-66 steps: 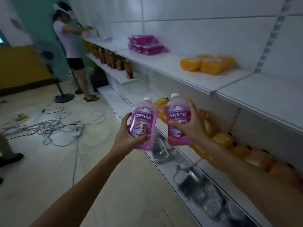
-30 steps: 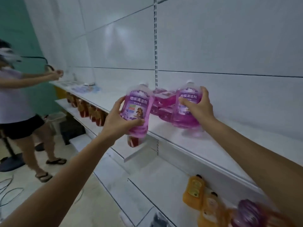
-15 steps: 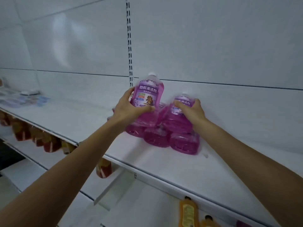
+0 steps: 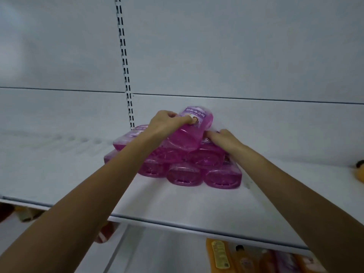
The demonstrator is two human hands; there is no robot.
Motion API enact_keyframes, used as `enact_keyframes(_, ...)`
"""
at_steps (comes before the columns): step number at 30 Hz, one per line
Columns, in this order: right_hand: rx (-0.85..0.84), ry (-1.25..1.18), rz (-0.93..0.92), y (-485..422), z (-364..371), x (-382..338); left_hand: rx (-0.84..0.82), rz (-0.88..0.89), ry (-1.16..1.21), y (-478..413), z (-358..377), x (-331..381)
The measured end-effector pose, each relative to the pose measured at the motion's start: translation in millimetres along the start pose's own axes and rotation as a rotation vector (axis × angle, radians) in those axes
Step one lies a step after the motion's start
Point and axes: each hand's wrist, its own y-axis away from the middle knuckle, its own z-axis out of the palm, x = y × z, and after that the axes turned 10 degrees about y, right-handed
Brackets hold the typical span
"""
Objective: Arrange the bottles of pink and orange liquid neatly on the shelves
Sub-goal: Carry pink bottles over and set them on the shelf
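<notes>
Now the pink bottle (image 4: 187,136) that stood upright with its cap up half a second ago is tipped over. It lies tilted on top of the pile of pink bottles (image 4: 184,175), its base toward me and its purple label facing up. The left grip (image 4: 167,123) is curled round its upper part, with the thumb on the label. The second bottle (image 4: 206,159), which was held up by its neck a moment ago, has gone down into the pile's second layer. The right grip (image 4: 222,139) rests on it with its fingers laid fairly straight and holds nothing.

The bottles are clear plastic filled with bright pink liquid. They lie on their sides in rows stacked like a pyramid, their oval bases all pointing outward. The pile sits toward the back of the white shelf (image 4: 177,205), just right of the slotted upright (image 4: 124,56) in the back panel. An orange bottle (image 4: 359,170) shows at the far right edge of the same shelf. On the shelf below there are more orange bottles (image 4: 218,257).
</notes>
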Motion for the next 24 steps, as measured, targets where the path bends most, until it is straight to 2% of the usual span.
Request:
enact_keyframes(2,0.062,-0.149,0.006,5.2,3.3,1.6,0.014,0.011,-0.078,-0.5,1.1,1.4)
enact_keyframes(5,0.189,-0.507,0.041,11.1,3.3,-0.1,0.007,0.027,-0.095,-2.7,7.8,1.2)
enact_keyframes(6,0.223,-0.544,0.042,13.1,2.7,-0.7,0.007,0.045,-0.098,-0.8,10.9,2.2)
enact_keyframes(10,0.339,-0.235,-0.068,31.3,-0.6,4.5,0.096,0.189,-0.167,5.9,9.1,1.9)
enact_keyframes(12,0.438,-0.053,-0.196,40.7,-5.7,15.7,0.140,0.335,-0.221,10.9,1.5,1.9)
enact_keyframes(14,0.514,0.065,-0.229,47.4,-15.6,28.5,0.146,0.488,-0.277,18.5,-2.4,5.1)
enact_keyframes(18,0.621,0.134,-0.153,65.7,-42.2,52.3,0.111,0.678,-0.332,43.7,15.4,15.7)
enact_keyframes(24,0.703,0.224,-0.023,115.7,-86.5,97.3,-0.096,0.770,-0.311,86.5,74.0,23.0)
